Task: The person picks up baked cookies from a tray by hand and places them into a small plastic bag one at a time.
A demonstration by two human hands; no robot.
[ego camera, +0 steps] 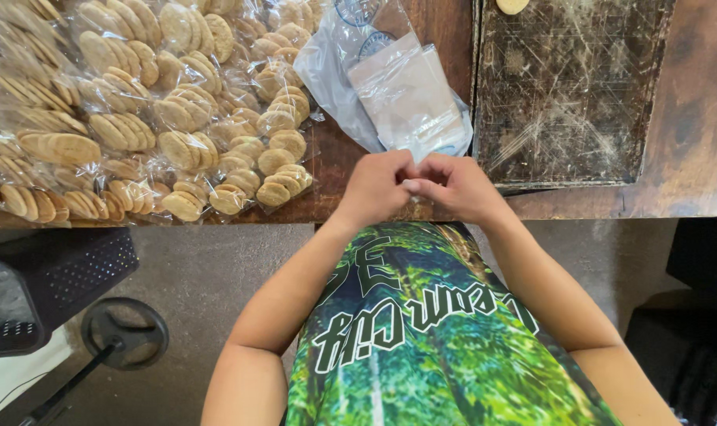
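**Hands meet at the desk edge, below the empty bags**

Close in: both hands sit together at the near edge of the wooden desk, knuckles up, fingertips touching each other. Left hand and right hand are curled inward; each grip looks pinched shut, but what lies between the fingers is hidden, so I cannot tell whether they hold anything. A pale sliver shows where the thumbs meet, too small to name.

Just beyond the hands, touching or nearly touching the fingertips, lies a loose stack of empty clear plastic bags, flat and fanned toward the person. Judgement: they lie there so the next bag is in easy reach of both hands.

To the left, well filled: many sealed clear packs of round tan biscuits, heaped and overlapping, covering that whole side of the desk up to its near edge. Judgement: finished packs are pushed aside to keep the middle for working.

To the right of the bags, a dark, scratched metal baking tray lies flat; 1 lone biscuit shows at its far rim, cut by the frame.

Below the desk: a patterned green garment, a grey floor, and a black perforated crate at the left.
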